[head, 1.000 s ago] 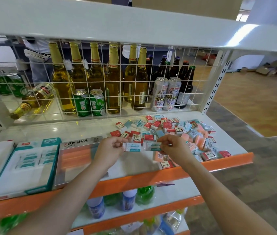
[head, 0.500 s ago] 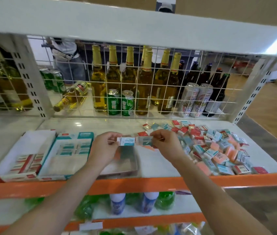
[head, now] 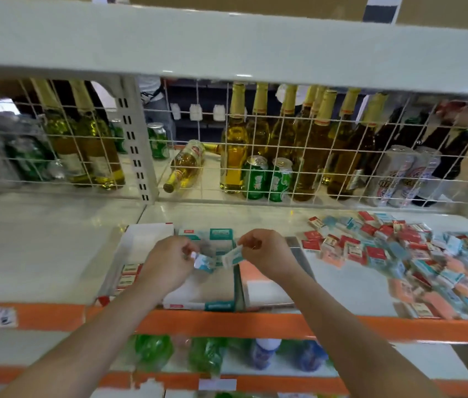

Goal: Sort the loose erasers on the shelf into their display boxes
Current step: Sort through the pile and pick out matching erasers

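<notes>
A pile of loose erasers [head: 416,254] in red, teal and orange wrappers covers the right half of the white shelf [head: 49,248]. Three display boxes stand side by side at the shelf's front: a red-trimmed box [head: 129,254] on the left, a teal box [head: 212,297] in the middle and an orange box [head: 267,288] on the right. My left hand [head: 166,262] pinches a teal eraser [head: 204,262] over the teal box. My right hand [head: 267,252] pinches a second teal eraser [head: 232,258] beside it, over the same box.
A white wire grid [head: 284,145] backs the shelf, with beer bottles [head: 313,145] and green cans [head: 267,179] behind it. A white shelf board [head: 227,44] hangs close overhead. An orange front rail [head: 255,323] edges the shelf; bottles stand on the lower shelf [head: 204,354].
The view swung left, so the boxes moved to the centre. Both hands carried their teal erasers from beside the pile to above the teal box and tilted them downward.
</notes>
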Tool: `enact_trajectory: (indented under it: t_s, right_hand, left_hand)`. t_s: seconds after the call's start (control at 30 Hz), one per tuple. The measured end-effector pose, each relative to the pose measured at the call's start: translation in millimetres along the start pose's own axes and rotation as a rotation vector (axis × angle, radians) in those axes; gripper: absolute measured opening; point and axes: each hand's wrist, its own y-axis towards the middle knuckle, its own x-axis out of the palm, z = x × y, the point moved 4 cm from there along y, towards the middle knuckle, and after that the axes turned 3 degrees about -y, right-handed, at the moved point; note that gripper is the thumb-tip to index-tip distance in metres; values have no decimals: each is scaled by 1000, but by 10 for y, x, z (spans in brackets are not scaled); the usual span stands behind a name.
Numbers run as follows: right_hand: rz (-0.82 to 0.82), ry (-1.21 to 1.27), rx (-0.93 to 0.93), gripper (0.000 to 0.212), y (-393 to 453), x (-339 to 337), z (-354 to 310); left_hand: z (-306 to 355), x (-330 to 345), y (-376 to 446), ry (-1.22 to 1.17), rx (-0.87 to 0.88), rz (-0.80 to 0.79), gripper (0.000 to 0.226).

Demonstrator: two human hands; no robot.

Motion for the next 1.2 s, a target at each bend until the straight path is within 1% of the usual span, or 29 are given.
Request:
enact_trajectory:
  t_s: [0.17,0.3,0.4,0.5,0.57,0.67,0.77,0.9,0.97,1.1,1.2]
  right_hand:
    - [-61,-82,28,13,0,253,-83]
    - [-50,-206,-3,19,-13,342,-148]
    - [-19,-270,-20,19,-27,384,-167]
    - [-42,-387,-48,20,-36,401,-187]
    - [-74,-457,-60,23,-44,397,-211]
    - [-130,-546,-120,29,-55,395,-261]
    - [-200,-590,-171,32,-52,421,-277]
    - [-267,-663,-202,39,1,509,-250]
    - [-274,-696,-219,36,38,537,-235]
    - [-289,-750,-286,19,78,536,-223]
    - [-300,-801,-315,17,85,533,-235]
  left_hand:
    - [-145,-13,5,44,31,-64,19]
    - [-173,11,-18,162,53,-50,21]
    - [-207,37,-36,267,112,-58,19]
    - [-220,52,-33,315,187,-80,24]
    - [-199,58,-30,351,263,-123,26]
    - [-166,72,-24,410,370,-214,24]
    - [-160,84,15,514,433,-309,21]
    - [-188,125,105,631,483,-410,24]
    - [-207,136,138,662,485,-424,23]
    - [-220,144,161,687,495,-431,20]
    - [-212,142,173,687,492,-425,18]
